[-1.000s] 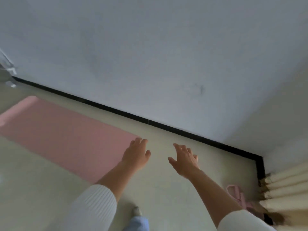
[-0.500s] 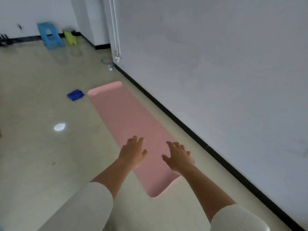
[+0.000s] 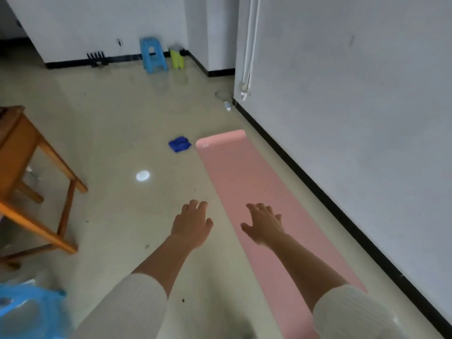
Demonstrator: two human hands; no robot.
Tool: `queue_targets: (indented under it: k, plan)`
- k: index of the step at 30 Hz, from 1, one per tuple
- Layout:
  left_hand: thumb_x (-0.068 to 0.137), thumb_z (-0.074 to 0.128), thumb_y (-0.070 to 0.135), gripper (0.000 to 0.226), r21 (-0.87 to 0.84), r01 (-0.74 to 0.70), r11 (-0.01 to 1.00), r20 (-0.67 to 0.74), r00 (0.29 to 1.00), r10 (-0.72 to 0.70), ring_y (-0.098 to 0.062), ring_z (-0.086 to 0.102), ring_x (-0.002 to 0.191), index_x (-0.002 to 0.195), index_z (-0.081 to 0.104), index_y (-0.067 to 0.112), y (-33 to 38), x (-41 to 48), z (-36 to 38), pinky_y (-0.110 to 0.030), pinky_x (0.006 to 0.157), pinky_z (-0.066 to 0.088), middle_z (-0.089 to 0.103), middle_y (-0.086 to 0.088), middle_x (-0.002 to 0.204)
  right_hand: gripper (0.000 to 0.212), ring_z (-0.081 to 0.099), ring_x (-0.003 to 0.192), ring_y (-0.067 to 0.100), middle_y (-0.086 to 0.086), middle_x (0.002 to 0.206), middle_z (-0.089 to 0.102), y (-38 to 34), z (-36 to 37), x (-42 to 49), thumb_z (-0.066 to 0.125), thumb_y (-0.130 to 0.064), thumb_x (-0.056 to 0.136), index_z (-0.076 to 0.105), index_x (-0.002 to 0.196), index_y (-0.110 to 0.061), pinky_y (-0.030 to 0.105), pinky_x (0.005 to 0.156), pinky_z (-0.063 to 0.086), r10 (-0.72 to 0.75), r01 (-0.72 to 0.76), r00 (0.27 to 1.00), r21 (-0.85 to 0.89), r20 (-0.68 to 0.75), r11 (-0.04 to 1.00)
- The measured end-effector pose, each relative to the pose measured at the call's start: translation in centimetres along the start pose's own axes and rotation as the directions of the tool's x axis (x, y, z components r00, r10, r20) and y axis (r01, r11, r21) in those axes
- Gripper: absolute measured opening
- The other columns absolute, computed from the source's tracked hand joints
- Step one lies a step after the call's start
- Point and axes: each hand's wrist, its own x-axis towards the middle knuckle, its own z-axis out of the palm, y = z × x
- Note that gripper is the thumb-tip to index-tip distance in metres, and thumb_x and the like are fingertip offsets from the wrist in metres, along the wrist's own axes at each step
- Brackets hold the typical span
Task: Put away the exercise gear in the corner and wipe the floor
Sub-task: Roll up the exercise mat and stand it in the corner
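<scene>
Both grips wide and empty; mat unrolled below.

Right hand (image 3: 264, 225) hangs with fingers spread over the pink mat (image 3: 244, 182). Left hand (image 3: 192, 223) is in the same pose over bare floor (image 3: 122, 118), just off the mat's left edge, so right is nearer. Can't tell if either touches down. Mat lies flat, long axis running away from the person, parallel to the black skirting (image 3: 318, 189) on the right. Near end passes under the right sleeve. Far end points at the far wall, blue cloth (image 3: 179, 144) just beside its left corner. I'd start the roll from an end.
</scene>
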Motion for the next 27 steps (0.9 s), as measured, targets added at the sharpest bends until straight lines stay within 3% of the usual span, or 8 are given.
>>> queue_targets:
  k: [10,27]
  plan:
    - [0.094,0.041,0.033,0.046,-0.068,0.099,0.993,-0.059,0.993,-0.103,-0.021,0.039,0.124,0.138,0.035,0.021,-12.6,18.3,-3.9,-0.035,0.097,0.041,0.037,-0.003,0.139,0.06,0.034,0.133,0.028,0.006,0.148,0.035,-11.5,-2.0,21.9,0.049,-0.042,0.094,0.028,0.146,-0.02,0.049,0.107,0.029,-0.142,0.144,0.989,-0.069,0.026,0.987]
    - [0.096,0.039,0.031,0.046,-0.11,0.185,0.977,-0.083,0.977,-0.194,-0.02,0.038,0.124,0.14,0.034,0.02,-33.5,53.9,-13.9,-0.034,0.094,0.042,0.034,-0.002,0.142,0.058,0.035,0.13,0.027,0.004,0.145,0.037,-30.9,-8.3,61.0,0.045,-0.04,0.095,0.028,0.146,-0.02,0.045,0.102,0.031,-0.206,0.216,0.974,-0.111,0.095,0.97]
